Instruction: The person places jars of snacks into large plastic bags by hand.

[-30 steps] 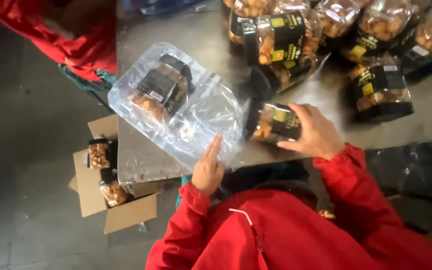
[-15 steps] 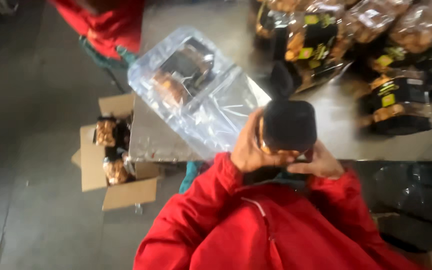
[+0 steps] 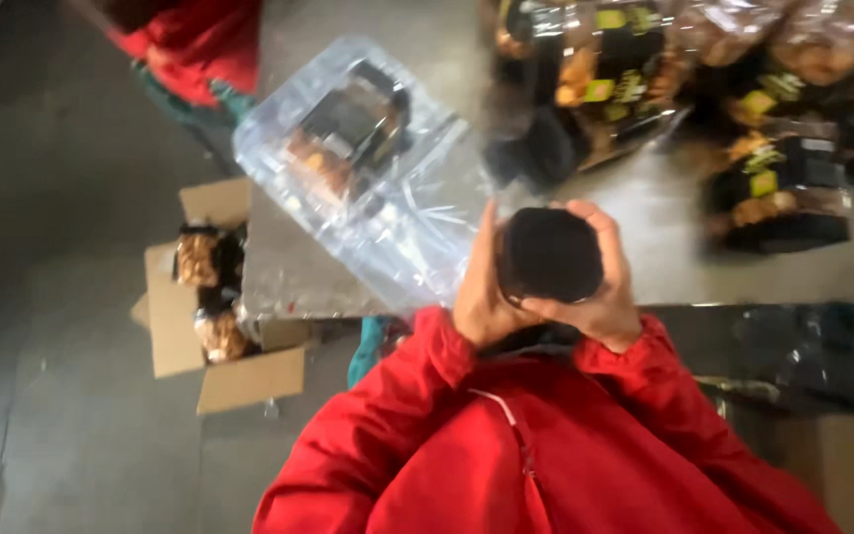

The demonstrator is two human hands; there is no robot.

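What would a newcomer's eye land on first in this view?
First, the black-lidded jar at centre, clasped between the left hand and right hand above the red jacket. Next, the clear plastic bag with another jar inside, lying on the grey table to its upper left. An open cardboard box sits on the floor, left.

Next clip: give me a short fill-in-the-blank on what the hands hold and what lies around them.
1. Both hands, left hand and right hand, clasp a jar with a ____ lid.
2. The person's jacket is ____.
3. The cardboard box of jars stands on the ____.
4. The clear plastic bag lies on the ____.

Missing words: black; red; floor; table
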